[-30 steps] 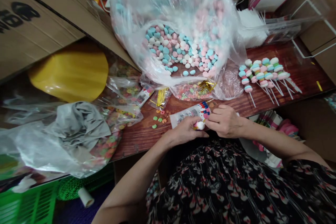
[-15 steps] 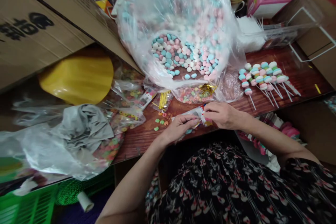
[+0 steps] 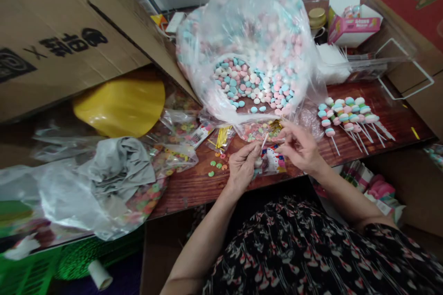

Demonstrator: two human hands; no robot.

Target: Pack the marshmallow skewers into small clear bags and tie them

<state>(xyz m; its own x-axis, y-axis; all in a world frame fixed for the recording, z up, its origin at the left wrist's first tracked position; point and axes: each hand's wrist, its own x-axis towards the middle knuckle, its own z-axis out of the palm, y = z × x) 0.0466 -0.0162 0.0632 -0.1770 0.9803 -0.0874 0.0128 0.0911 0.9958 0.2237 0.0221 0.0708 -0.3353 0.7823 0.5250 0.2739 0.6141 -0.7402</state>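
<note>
My left hand (image 3: pixel 243 166) is closed on a candy skewer in a small printed bag (image 3: pixel 272 160), its white stick poking up above the fingers. My right hand (image 3: pixel 300 147) pinches a gold twist tie (image 3: pixel 276 125) just above the bag's mouth. Both hands hover over the front edge of the wooden table (image 3: pixel 194 184). Right behind them stands a big clear plastic bag of pink, blue and white candies (image 3: pixel 254 85).
Finished candy skewers (image 3: pixel 348 113) lie at the right. A packet of gold ties (image 3: pixel 221 134), loose ring candies (image 3: pixel 216 166) and bags of ring candies (image 3: pixel 173 147) sit left of my hands. A cardboard box (image 3: pixel 62 46), yellow lid (image 3: pixel 121 106) and grey cloth (image 3: pixel 114 170) fill the left.
Both hands have risen from the table edge toward the big bag. My right hand has picked up a gold twist tie. The camera tilted up.
</note>
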